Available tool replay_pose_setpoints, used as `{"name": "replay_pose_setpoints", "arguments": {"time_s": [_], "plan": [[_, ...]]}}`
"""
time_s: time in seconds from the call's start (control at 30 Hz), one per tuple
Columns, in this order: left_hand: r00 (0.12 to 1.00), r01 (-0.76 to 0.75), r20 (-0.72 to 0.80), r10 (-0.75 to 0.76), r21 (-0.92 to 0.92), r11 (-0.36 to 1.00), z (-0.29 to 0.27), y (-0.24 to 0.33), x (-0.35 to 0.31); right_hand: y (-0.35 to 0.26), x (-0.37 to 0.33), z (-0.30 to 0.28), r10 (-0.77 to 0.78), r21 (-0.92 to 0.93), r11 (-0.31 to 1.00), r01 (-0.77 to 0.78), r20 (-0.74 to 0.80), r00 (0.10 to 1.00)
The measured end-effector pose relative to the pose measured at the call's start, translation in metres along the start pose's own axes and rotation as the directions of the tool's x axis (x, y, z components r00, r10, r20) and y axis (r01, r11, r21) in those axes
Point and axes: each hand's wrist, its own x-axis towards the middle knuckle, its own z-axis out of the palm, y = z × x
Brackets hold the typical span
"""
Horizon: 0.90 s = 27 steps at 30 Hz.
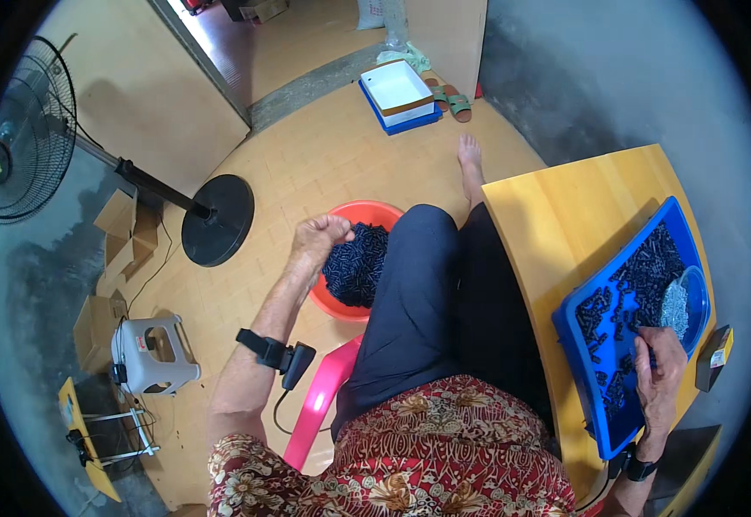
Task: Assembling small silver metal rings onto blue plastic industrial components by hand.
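My left hand [320,238] is curled closed above the left rim of an orange-red basin [369,209] on the floor; anything inside the fingers is hidden. Many small black tube-like pieces [356,267] fill the basin. On the wooden table at my right lies a long blue tray [584,303] with more small black pieces [651,263] scattered in it. My right hand [661,366] is over the tray's right side, fingers bent together; what they grip cannot be made out. Just beyond it, a clear round container [697,302] in the tray holds small silvery-grey pieces [673,310].
The wooden table [556,202] has a small dark box [714,358] at its right edge. A standing fan [218,220], cardboard boxes [100,327] and a grey plastic stool [153,353] are at left. White and blue trays [400,90] and sandals [457,105] lie ahead.
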Motion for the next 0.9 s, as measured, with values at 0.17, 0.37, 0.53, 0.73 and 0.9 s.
{"name": "replay_pose_setpoints", "arguments": {"time_s": [0.17, 0.37, 0.53, 0.73, 0.9], "plan": [[0.991, 0.107, -0.083, -0.107, -0.008, 0.994, -0.022, -0.085, 0.014, -0.002, 0.004, -0.004, 0.017, -0.04, 0.999, -0.015, 0.058, 0.998], [0.985, 0.127, -0.111, -0.132, -0.051, 0.991, -0.024, -0.113, 0.021, 0.0, 0.004, -0.014, 0.07, -0.131, 0.989, -0.062, 0.058, 0.996], [0.991, 0.057, -0.132, -0.037, 0.151, 0.987, -0.037, -0.124, 0.03, 0.016, 0.006, -0.013, 0.0, -0.191, 0.982, 0.004, 0.022, 1.0], [0.991, 0.125, -0.037, -0.127, -0.032, 0.992, -0.029, -0.084, 0.026, 0.027, -0.004, -0.01, 0.136, -0.124, 0.983, -0.136, -0.007, 0.991], [0.998, 0.054, -0.013, -0.055, -0.064, 0.996, 0.008, -0.031, 0.013, 0.03, -0.016, -0.012, 0.082, -0.171, 0.981, -0.086, -0.031, 0.996]]}}
